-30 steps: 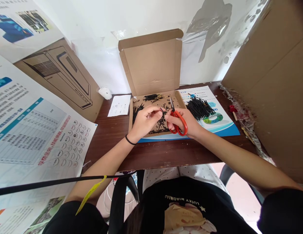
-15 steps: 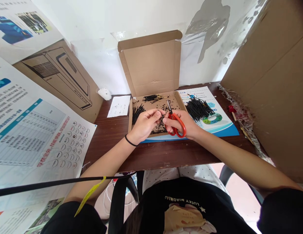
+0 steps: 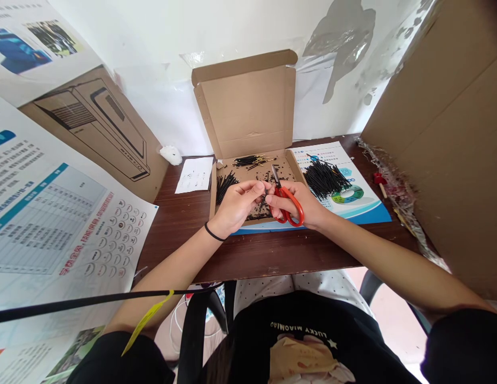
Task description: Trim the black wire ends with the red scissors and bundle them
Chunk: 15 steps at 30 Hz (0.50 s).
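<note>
My right hand [image 3: 302,202] is closed around the orange-handled scissors [image 3: 287,205], whose blades point up and away from me. Close beside it, my left hand [image 3: 241,204] pinches a small dark piece, too small and hidden to make out. The fingertips of both hands nearly meet over the open cardboard box [image 3: 286,162]. Black thin sticks [image 3: 225,186] lie in the box's left side, partly behind my left hand. At the back of the box is a bundle of black pieces with gold-coloured ends [image 3: 252,160]. Short black scraps [image 3: 258,213] litter its floor.
Right of the box, a large pile of black sticks [image 3: 326,178] rests on a printed sheet [image 3: 364,208]. A small white paper [image 3: 195,175] lies to the left, near a white crumpled wad [image 3: 170,154]. Cardboard panels [image 3: 440,133] flank the brown table [image 3: 248,256].
Both hands stay almost in place over the box. The scissors and my right hand have shifted very slightly left, as has the whole view.
</note>
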Available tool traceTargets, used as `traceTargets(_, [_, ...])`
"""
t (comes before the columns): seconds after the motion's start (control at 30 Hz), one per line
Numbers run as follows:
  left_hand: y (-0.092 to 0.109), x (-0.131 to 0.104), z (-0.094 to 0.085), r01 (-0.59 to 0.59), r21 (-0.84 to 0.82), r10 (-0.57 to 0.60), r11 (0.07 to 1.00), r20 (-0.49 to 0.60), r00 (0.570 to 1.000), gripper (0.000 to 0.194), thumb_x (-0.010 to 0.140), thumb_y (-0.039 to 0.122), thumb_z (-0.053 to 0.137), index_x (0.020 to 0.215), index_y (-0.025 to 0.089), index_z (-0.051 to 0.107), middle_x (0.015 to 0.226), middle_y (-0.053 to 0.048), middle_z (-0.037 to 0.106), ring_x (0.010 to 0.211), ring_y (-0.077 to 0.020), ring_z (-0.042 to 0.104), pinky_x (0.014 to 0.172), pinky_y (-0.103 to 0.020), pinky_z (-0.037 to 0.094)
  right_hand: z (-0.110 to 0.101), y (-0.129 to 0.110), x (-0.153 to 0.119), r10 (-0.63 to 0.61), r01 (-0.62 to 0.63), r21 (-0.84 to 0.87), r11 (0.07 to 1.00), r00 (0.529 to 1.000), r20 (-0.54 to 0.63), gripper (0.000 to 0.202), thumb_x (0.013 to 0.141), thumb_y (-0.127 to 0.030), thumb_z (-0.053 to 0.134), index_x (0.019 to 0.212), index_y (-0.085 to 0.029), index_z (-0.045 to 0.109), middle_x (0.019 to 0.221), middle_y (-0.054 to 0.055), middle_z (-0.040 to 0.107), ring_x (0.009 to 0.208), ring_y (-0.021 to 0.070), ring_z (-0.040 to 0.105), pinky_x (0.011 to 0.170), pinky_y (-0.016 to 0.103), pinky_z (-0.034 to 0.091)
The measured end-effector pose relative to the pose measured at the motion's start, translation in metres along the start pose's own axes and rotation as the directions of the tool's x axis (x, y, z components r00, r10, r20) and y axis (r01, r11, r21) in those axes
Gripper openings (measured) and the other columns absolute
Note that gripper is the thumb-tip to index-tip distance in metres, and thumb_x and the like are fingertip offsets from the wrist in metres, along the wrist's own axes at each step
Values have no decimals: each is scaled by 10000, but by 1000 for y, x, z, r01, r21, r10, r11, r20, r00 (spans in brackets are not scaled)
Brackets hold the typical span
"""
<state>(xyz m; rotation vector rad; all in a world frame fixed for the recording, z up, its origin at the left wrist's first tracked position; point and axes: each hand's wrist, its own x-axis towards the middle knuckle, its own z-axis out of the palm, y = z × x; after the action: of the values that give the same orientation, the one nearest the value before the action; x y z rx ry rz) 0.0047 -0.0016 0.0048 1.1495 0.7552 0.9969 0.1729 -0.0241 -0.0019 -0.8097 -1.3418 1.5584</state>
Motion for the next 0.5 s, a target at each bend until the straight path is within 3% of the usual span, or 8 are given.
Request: traceTargets(0.5, [2,-1,-1,2,1,-2,1000,66,998,352,692,485,819,844,174,755,787,-39,662,709,-136,595,682,-314,516,0,1,0,-12,12,2,1000,1000,5,315,714,-407,814,700,-200,577,530,-49,625,448,82,541,437,209,450])
